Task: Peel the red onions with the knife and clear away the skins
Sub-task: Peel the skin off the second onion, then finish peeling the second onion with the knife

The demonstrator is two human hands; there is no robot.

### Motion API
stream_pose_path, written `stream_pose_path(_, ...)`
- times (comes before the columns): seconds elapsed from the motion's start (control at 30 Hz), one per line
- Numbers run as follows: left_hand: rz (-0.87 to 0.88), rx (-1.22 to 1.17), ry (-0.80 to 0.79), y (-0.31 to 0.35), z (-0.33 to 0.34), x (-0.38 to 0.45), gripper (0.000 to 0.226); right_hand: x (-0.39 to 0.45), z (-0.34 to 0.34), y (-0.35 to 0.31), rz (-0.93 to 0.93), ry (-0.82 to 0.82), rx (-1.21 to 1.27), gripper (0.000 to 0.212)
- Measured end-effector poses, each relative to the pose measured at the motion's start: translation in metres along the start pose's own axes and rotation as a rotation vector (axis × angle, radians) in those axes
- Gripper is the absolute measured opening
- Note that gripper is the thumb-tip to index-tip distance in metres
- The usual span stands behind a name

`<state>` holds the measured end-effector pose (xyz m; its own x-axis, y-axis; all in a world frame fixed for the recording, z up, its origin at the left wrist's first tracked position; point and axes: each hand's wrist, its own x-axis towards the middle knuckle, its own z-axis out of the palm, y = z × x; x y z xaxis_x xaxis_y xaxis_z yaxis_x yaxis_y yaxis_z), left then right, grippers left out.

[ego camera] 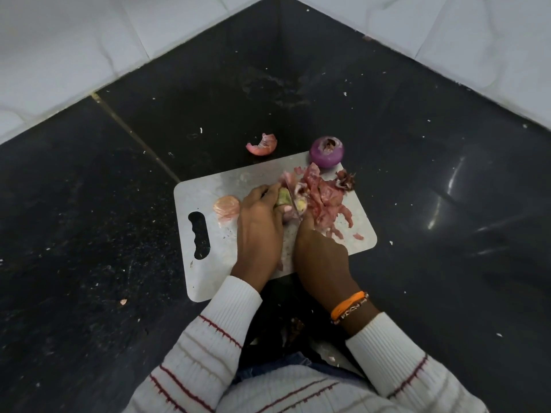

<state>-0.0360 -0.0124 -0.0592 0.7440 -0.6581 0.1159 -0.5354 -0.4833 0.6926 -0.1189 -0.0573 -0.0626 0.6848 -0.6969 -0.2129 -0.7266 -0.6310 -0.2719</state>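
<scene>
Head view: left hand (260, 225) fingers pinching the onion (290, 204); right hand (320, 251) gripping the knife (293, 201), best cutting shallow, away from fingertips

Kitchen, black counter (417, 204), tiled walls (74, 55)

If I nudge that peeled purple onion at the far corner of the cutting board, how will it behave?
The peeled onion looks round and smooth, so it would probably roll rather than slide. It sits right at the edge of the cutting board, so a push could send it onto the dark counter. Its glossy bare surface may be slippery to grip.
</scene>
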Motion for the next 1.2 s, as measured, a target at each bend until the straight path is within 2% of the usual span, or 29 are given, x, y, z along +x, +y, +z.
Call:
stream_pose_path(0.17, -0.025, -0.012, -0.008, 0.001, -0.005, -0.002, 0.047, 0.001, 0.005, 0.003, -0.018, 0.027, -0.070, 0.047)
stream_pose_path(0.33, -0.063, -0.066, -0.024, -0.005, -0.007, -0.003, 0.055, -0.010, -0.006, 0.002, -0.031, -0.003, 0.113, 0.041)
stream_pose_path(0.47, -0.044, -0.072, -0.018, -0.005, -0.006, -0.002, 0.052, -0.013, 0.001, -0.003, -0.035, -0.017, -0.030, 0.046)
stream_pose_path(0.6, -0.128, -0.097, -0.044, -0.004, -0.010, 0.002, 0.046, -0.012, 0.008, -0.003, -0.048, -0.011, -0.120, 0.035)
stream_pose_path(0.73, -0.264, -0.290, -0.029, 0.000, -0.026, 0.002, 0.022, -0.010, 0.014, 0.000, -0.058, 0.013, -0.114, 0.035)
stream_pose_path(0.8, -0.397, -0.519, -0.007, 0.001, -0.039, 0.006, 0.020, -0.009, 0.015, 0.003, -0.054, 0.020, -0.105, 0.041)
stream_pose_path(0.83, -0.477, -0.674, -0.046, 0.002, -0.045, 0.007, 0.019, -0.009, 0.015, 0.004, -0.056, 0.013, -0.105, 0.047)
stream_pose_path(0.9, -0.598, -0.958, -0.150, 0.003, -0.052, 0.008, 0.025, -0.008, 0.013, 0.006, -0.064, -0.012, -0.095, 0.056)
stream_pose_path(1.0, -0.771, -1.252, -0.242, 0.007, -0.053, 0.005, 0.033, -0.006, 0.004, 0.007, -0.065, -0.021, -0.055, 0.046)
stream_pose_path(1.1, -0.889, -1.405, -0.293, 0.008, -0.052, 0.003, 0.046, -0.010, -0.008, 0.002, -0.091, 0.019, -0.036, 0.038)
stream_pose_path(1.2, -0.888, -1.435, -0.309, 0.008, -0.053, 0.002, 0.055, -0.013, -0.026, 0.004, -0.120, 0.103, 0.115, 0.034)
